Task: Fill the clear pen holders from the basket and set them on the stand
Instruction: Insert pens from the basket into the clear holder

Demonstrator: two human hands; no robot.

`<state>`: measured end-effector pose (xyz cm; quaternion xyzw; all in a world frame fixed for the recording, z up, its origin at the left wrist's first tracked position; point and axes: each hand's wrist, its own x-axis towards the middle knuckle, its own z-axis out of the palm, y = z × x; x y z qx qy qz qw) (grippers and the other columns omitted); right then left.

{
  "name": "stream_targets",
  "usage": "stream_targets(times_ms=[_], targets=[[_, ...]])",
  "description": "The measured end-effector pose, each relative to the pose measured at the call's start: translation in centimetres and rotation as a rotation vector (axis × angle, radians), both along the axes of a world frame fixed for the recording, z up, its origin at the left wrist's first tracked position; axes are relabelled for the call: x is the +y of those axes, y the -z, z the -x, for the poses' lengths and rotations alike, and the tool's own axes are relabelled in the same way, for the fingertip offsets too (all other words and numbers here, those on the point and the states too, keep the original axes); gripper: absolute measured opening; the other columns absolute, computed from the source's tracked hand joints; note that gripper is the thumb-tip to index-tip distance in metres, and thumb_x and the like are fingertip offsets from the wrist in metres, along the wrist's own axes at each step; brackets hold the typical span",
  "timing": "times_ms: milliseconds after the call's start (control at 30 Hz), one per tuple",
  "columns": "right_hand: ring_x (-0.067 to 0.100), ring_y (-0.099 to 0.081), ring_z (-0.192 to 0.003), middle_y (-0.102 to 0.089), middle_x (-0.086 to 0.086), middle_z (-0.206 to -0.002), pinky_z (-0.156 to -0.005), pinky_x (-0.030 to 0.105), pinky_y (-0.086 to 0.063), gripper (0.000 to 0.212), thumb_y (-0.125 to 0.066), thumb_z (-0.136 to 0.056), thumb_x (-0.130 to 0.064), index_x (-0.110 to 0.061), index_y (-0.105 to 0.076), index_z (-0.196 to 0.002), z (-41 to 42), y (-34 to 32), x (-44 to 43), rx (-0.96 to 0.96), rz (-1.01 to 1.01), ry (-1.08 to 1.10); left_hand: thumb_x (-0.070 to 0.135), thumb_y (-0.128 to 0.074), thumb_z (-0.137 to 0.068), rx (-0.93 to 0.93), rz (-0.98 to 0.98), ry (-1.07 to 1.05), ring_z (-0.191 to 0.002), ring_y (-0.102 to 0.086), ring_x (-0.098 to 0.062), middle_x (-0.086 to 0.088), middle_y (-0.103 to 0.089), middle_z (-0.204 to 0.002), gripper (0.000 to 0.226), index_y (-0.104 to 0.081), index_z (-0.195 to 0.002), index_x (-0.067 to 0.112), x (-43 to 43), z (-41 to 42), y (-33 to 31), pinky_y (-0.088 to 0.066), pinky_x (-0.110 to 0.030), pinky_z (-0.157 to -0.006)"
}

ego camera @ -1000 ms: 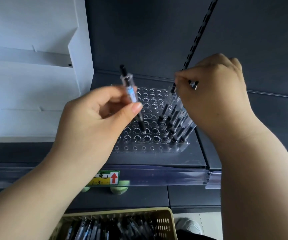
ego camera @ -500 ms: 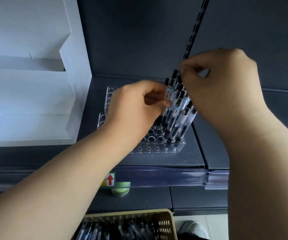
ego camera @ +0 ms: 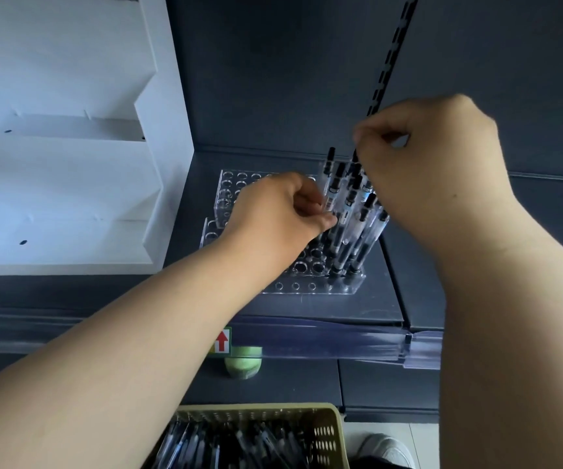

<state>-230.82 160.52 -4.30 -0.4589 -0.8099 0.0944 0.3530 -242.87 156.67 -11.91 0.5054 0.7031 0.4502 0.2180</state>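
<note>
A clear tiered pen holder (ego camera: pixel 236 187) with rows of round holes stands on the dark shelf (ego camera: pixel 341 309). Several clear pens with black tips (ego camera: pixel 349 211) stand upright in its right-hand holes. My left hand (ego camera: pixel 280 211) reaches over the holder and pinches one pen's barrel at the left side of the cluster. My right hand (ego camera: pixel 432 170) hovers above the cluster and pinches the top of a pen at the back. A yellow perforated basket (ego camera: pixel 327 434) holding several more pens sits at the bottom of the view.
A white stepped display stand (ego camera: pixel 70 164) fills the left side of the shelf. A slotted upright rail (ego camera: pixel 392 52) runs up the dark back panel. A price label with a red arrow (ego camera: pixel 222 340) and a green clip (ego camera: pixel 243 362) hang on the shelf's front edge. A shoe (ego camera: pixel 385 448) shows on the floor.
My left hand carried a pen down from in front of the holder into the cluster and now pinches it low. My right hand stayed at the pen tops.
</note>
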Motion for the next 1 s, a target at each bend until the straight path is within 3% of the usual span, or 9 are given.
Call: stream_targets(times_ms=[100,167,300,433,600,667,800,900,1000], targets=[[0.025,-0.059,-0.086,-0.069,0.004,-0.091,-0.072,0.035,-0.051,0.023,-0.05,-0.084,-0.012,-0.015,-0.072,-0.086,0.0,-0.3,-0.5,-0.011,0.011,-0.011,0.03,-0.075,-0.076,0.074,0.015,-0.037,-0.064,-0.059,0.006,0.016,-0.064,-0.071,0.016,-0.061,-0.085,0.031,-1.0,0.3,-0.5,-0.045,-0.005,-0.056],[0.025,-0.059,-0.087,-0.068,0.004,-0.09,-0.074,0.034,-0.05,0.023,-0.05,-0.085,-0.013,-0.016,-0.072,-0.086,0.0,-0.5,-1.2,-0.03,-0.002,-0.027,0.029,-0.071,-0.08,0.17,-0.011,-0.052,-0.064,-0.056,0.006,0.017,-0.062,-0.073,0.013,-0.061,-0.089,0.03,-2.5,0.5,-0.9,-0.046,-0.008,-0.061],[0.026,-0.058,-0.089,-0.068,0.006,-0.089,-0.076,0.033,-0.047,0.021,-0.051,-0.086,-0.013,-0.016,-0.072,-0.085,-0.2,-0.1,-3.5,-0.075,-0.065,-0.096,0.034,-0.062,-0.085,0.378,0.004,0.015,-0.081,-0.061,-0.009,0.012,-0.062,-0.09,0.024,-0.062,-0.107,0.025,-7.7,0.7,-1.1,-0.052,-0.029,-0.075],[0.03,-0.052,-0.092,-0.065,0.009,-0.087,-0.075,0.034,-0.045,0.019,-0.053,-0.086,-0.016,-0.015,-0.072,-0.084,-1.0,1.9,-6.2,-0.145,-0.057,-0.106,0.04,-0.055,-0.086,0.46,0.129,0.043,-0.1,-0.056,-0.01,0.012,-0.059,-0.106,0.036,-0.057,-0.121,0.028,-13.5,0.4,0.1,-0.047,-0.028,-0.085],[0.028,-0.054,-0.088,-0.064,0.008,-0.087,-0.071,0.029,-0.044,0.021,-0.051,-0.087,-0.018,-0.015,-0.071,-0.084,-1.6,6.8,-11.1,-0.347,0.136,-0.181,0.039,-0.048,-0.093,0.549,0.395,0.103,-0.115,-0.049,-0.014,0.01,-0.054,-0.123,0.035,-0.051,-0.127,0.03,-19.5,-0.1,4.0,-0.047,-0.036,-0.091],[0.026,-0.054,-0.089,-0.064,0.008,-0.09,-0.072,0.03,-0.047,0.023,-0.048,-0.088,-0.02,-0.014,-0.07,-0.087,-1.7,9.1,-13.2,-0.455,0.227,-0.214,0.038,-0.046,-0.093,0.524,0.51,0.124,-0.112,-0.051,-0.015,0.01,-0.053,-0.12,0.033,-0.051,-0.125,0.032,-21.2,-0.2,5.4,-0.048,-0.039,-0.089],[0.026,-0.057,-0.091,-0.064,0.005,-0.1,-0.075,0.033,-0.051,0.022,-0.049,-0.087,-0.022,-0.019,-0.069,-0.096,-1.8,13.1,-15.8,-0.593,0.497,-0.214,0.033,-0.044,-0.094,0.666,0.6,0.17,-0.102,-0.058,-0.023,0.002,-0.057,-0.111,0.023,-0.057,-0.11,0.023,-22.5,-0.4,7.3,-0.049,-0.037,-0.083],[0.026,-0.061,-0.089,-0.065,0.005,-0.097,-0.075,0.032,-0.052,0.024,-0.048,-0.087,-0.021,-0.017,-0.066,-0.102,-1.8,15.4,-16.6,-0.721,0.634,-0.143,0.022,-0.044,-0.094,0.645,0.661,0.187,-0.103,-0.057,-0.027,-0.003,-0.056,-0.111,0.018,-0.057,-0.107,0.019,-23.2,-0.9,9.0,-0.047,-0.035,-0.08],[0.025,-0.063,-0.091,-0.065,0.007,-0.099,-0.073,0.031,-0.051,0.026,-0.047,-0.089,-0.013,-0.011,-0.063,-0.109,-1.7,17.8,-17.7,-0.824,0.741,-0.104,0.007,-0.044,-0.091,0.656,0.778,0.212,-0.107,-0.056,-0.029,-0.006,-0.056,-0.117,0.027,-0.057,-0.112,0.017,-24.1,-1.4,11.3,-0.046,-0.036,-0.085]])
